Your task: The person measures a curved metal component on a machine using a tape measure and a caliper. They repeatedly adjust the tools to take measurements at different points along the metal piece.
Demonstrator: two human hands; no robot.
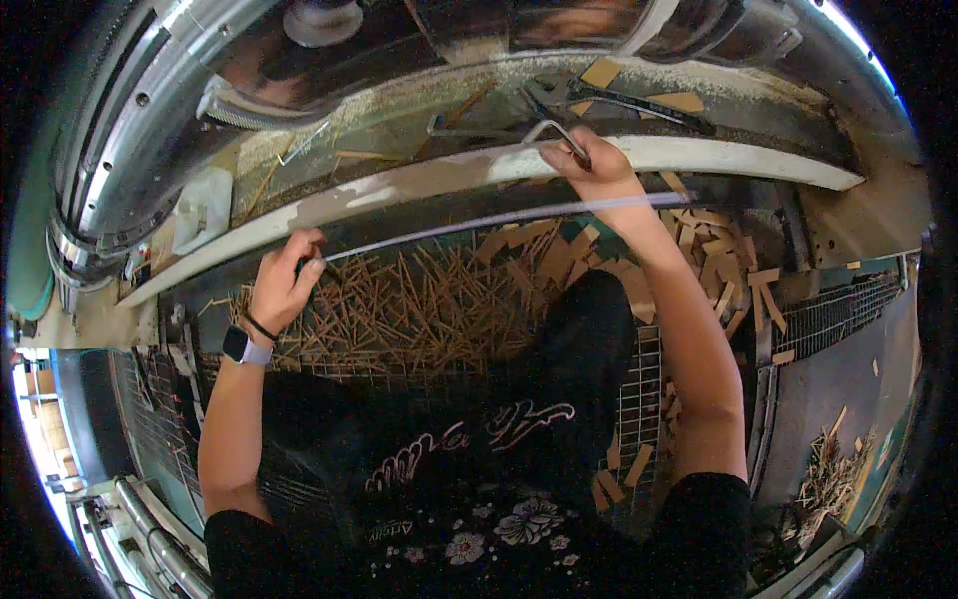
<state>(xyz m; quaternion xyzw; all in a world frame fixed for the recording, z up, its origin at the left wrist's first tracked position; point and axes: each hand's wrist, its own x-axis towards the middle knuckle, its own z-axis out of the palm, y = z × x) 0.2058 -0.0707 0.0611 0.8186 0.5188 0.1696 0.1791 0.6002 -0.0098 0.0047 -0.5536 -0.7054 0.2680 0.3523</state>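
Observation:
My left hand (286, 278) is closed, thumb and fingertips together at the left end of a long thin pale strip (449, 228). The strip runs rightward, rising slightly, to my right wrist, where it crosses the forearm and ends just beyond. My right hand (596, 172) is closed around an L-shaped hex key (547, 127), its bent end sticking out toward the left above the fingers. Both hands are at the long, worn cream-coloured bar (399, 182) that curves across the machine. A second bent hex key (469, 131) lies behind that bar.
An adjustable wrench (639, 104) and cardboard scraps (602, 72) lie on the ledge behind the bar. Large shiny rollers (339, 80) stand beyond. A white plastic container (203, 210) is at left. Cardboard offcuts (419, 299) heap below my hands, over wire mesh (647, 369).

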